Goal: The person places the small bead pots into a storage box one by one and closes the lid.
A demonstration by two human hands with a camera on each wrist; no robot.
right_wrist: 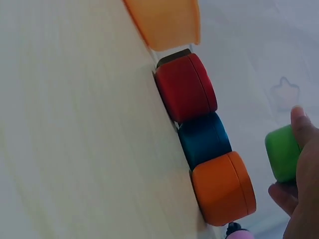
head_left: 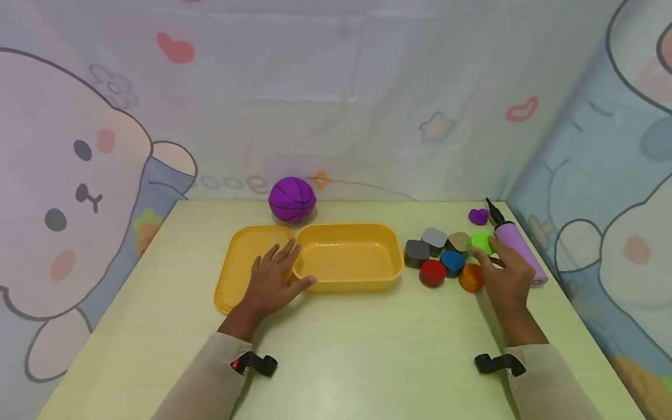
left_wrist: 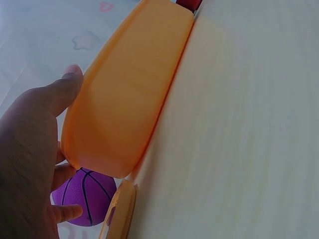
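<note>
A yellow plastic container (head_left: 347, 256) stands in the middle of the table. My left hand (head_left: 273, 282) rests at its left end, fingers spread and the thumb by the near rim. In the left wrist view, the thumb touches the rim of the container (left_wrist: 129, 84). With thumb and fingers, my right hand (head_left: 508, 277) pinches a small green round tin (head_left: 480, 242), which looks raised off the table in the right wrist view. Close to that hand are an orange tin (head_left: 471, 277), a blue tin (head_left: 452, 263) and a red tin (head_left: 433, 273).
Dark grey (head_left: 417, 253), light grey (head_left: 434, 238) and beige (head_left: 458, 241) tins sit behind. A purple hand pump (head_left: 520, 251) and small purple piece (head_left: 478, 216) are at right. A yellow lid (head_left: 236, 274) lies left; a purple basketball (head_left: 292, 200) is behind.
</note>
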